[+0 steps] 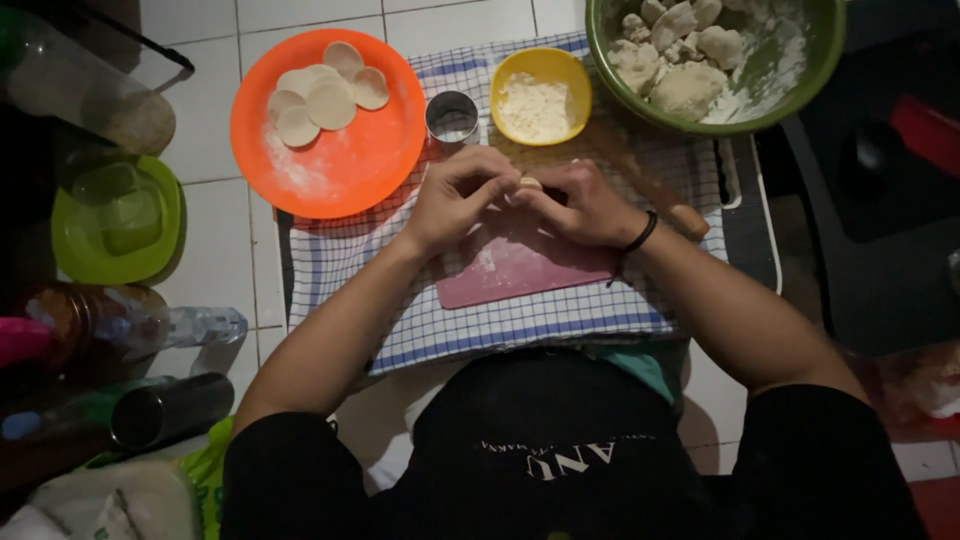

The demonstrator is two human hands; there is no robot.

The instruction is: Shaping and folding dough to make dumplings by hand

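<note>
Both hands, left hand (pixel 455 195) and right hand (pixel 580 205), pinched on what looks like dough piece (pixel 529 184), above pink board (pixel 520 265), orange plate (pixel 345 150) nearby

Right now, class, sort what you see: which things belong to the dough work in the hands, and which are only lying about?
In use:
left hand and right hand, pinching a small dough piece
pink board
orange plate of dough rounds
metal cutter ring
yellow flour bowl
green dough bowl
rolling pin

Lying about:
plastic bottle
lime-green container
metal cup
</note>
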